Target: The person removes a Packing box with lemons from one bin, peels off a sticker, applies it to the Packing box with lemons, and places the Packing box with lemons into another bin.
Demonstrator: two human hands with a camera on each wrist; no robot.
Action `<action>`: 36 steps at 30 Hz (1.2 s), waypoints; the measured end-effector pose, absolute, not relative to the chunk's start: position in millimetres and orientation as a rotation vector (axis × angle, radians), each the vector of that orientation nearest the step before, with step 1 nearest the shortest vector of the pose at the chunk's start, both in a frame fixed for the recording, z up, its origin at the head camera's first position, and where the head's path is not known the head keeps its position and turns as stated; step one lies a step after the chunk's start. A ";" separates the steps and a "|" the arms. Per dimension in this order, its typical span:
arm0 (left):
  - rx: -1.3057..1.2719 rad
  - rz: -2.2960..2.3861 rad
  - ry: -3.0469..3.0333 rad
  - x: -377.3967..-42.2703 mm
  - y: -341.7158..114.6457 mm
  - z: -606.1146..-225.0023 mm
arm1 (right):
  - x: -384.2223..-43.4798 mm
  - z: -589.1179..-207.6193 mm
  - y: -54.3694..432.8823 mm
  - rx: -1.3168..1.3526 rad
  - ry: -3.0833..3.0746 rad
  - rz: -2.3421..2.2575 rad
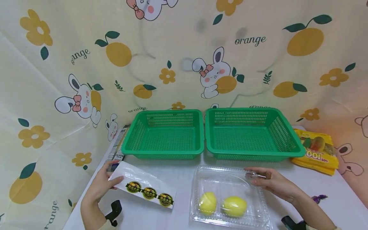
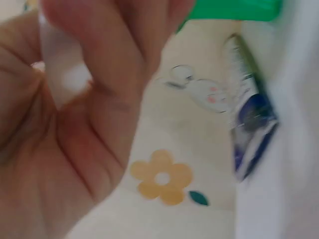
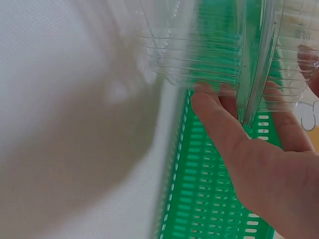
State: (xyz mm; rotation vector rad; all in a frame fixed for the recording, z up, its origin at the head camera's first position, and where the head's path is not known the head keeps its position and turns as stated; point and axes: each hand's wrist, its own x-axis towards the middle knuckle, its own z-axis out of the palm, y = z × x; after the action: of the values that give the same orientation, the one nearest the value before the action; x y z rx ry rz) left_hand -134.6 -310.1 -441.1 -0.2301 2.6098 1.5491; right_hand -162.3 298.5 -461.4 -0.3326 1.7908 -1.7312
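In the head view my left hand pinches the left end of a white sticker sheet, thumb on top. Three round black-and-yellow labels run along the sheet, which slants down to the right. My right hand grips the upper right corner of a clear plastic clamshell box, thumb above and fingers at its edge. Through its lid show two yellow, lemon-like fruits, one oval fruit and one at its left. The right wrist view has the fingers against the box's ribbed side.
Two green baskets, a left one and a right one, stand side by side behind the box. Yellow packets lie at the right. A dark printed packet lies by the left basket. A patterned curtain hangs behind.
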 end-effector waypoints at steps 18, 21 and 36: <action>0.074 2.235 2.482 -133.5 -257.5 -394.7 | -162.7 -461.7 296.5 -0.328 1.801 -1.727; -0.027 2.405 2.395 -140.4 -234.6 -391.3 | -163.2 -460.3 295.4 -0.345 1.825 -1.714; 0.081 2.764 2.231 -156.8 -128.9 -411.2 | -156.1 -391.3 259.3 -0.518 2.659 -1.727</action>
State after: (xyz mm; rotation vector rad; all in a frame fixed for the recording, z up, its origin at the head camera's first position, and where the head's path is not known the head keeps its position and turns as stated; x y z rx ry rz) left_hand -156.8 -128.9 -411.2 0.0814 2.2310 2.7644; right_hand -156.1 259.3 -391.3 -0.5176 2.6589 -1.7273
